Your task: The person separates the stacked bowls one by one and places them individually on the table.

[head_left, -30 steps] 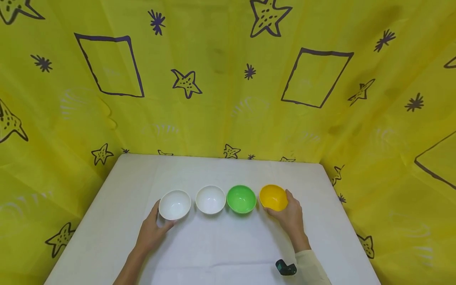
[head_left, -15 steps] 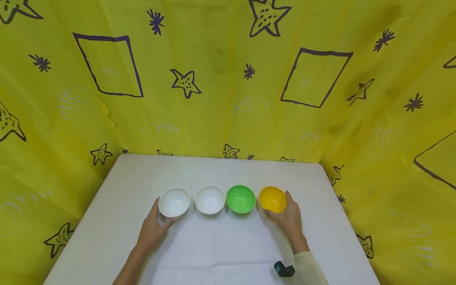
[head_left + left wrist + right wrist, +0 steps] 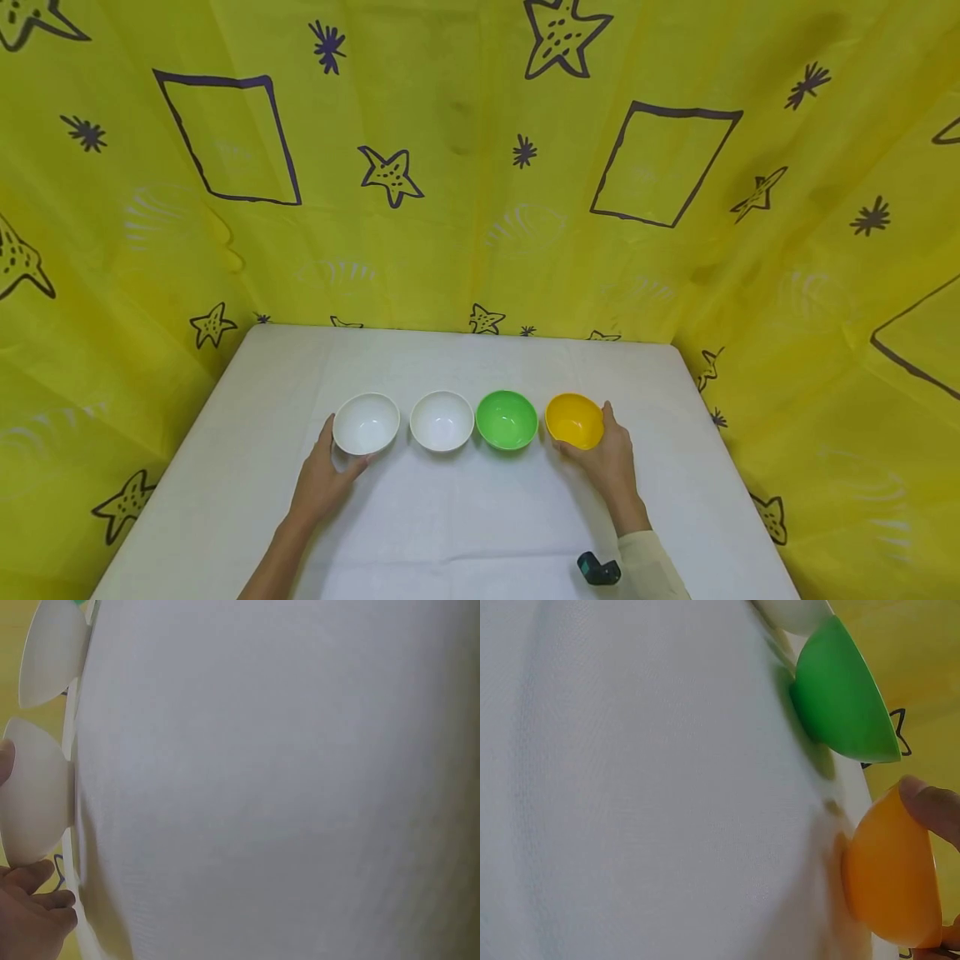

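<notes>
Several bowls stand in a row across the white table. At the left end, my left hand [image 3: 322,479] holds a white bowl [image 3: 367,424] by its side, thumb near the front rim and fingers round the left. Beside it is a second white bowl [image 3: 442,422], then a green bowl [image 3: 507,420]. My right hand [image 3: 609,458] grips the orange-yellow bowl [image 3: 573,421] at the right end, thumb at its front rim and fingers on the right side. In the right wrist view, the thumb [image 3: 930,810] presses the rim of that orange-yellow bowl [image 3: 892,870].
A white cloth covers the table [image 3: 450,517]. Yellow curtains [image 3: 450,250] with star drawings hang behind and on both sides. A small dark device [image 3: 598,569] shows beside the right sleeve [image 3: 652,567].
The left white bowl has shifted slightly away from me with my left hand, more in line with the others. The orange-yellow bowl has come slightly nearer with my right hand.
</notes>
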### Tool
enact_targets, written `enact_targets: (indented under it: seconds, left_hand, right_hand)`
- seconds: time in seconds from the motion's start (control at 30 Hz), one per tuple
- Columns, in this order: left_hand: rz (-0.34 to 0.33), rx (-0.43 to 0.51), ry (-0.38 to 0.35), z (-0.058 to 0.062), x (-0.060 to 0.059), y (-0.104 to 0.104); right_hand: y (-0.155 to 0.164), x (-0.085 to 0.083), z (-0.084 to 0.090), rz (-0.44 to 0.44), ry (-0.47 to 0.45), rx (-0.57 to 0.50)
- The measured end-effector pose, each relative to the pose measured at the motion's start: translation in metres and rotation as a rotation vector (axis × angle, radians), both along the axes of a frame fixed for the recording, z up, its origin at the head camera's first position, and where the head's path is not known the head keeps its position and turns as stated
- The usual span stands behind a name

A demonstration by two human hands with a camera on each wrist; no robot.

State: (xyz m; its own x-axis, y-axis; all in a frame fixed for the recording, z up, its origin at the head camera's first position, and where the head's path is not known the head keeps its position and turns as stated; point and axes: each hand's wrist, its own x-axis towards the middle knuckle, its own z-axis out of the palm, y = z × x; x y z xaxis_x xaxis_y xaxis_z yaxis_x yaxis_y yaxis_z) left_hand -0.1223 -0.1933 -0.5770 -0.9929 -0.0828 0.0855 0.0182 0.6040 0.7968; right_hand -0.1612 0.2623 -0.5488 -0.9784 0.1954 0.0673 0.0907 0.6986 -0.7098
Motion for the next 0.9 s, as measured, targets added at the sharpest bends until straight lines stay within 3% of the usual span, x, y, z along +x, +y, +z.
enact_targets:
  seconds: [0.23, 0.6, 0.9]
  left_hand:
    - [0.001, 0.004, -0.044, 0.0031, 0.0026, 0.0008]
    - [0.013, 0.012, -0.038, 0.0011, 0.0041, 0.0]
    - [0.011, -0.061, -0.031, 0.0097, 0.0078, -0.0039]
  right_hand:
    - [0.0005, 0.0017, -0.0028, 0.001, 0.018, 0.002]
    - [0.0003, 0.0029, -0.0033, 0.004, 0.06, 0.002]
    - [0.0028, 0.0058, 0.0021, 0.017, 0.034, 0.072]
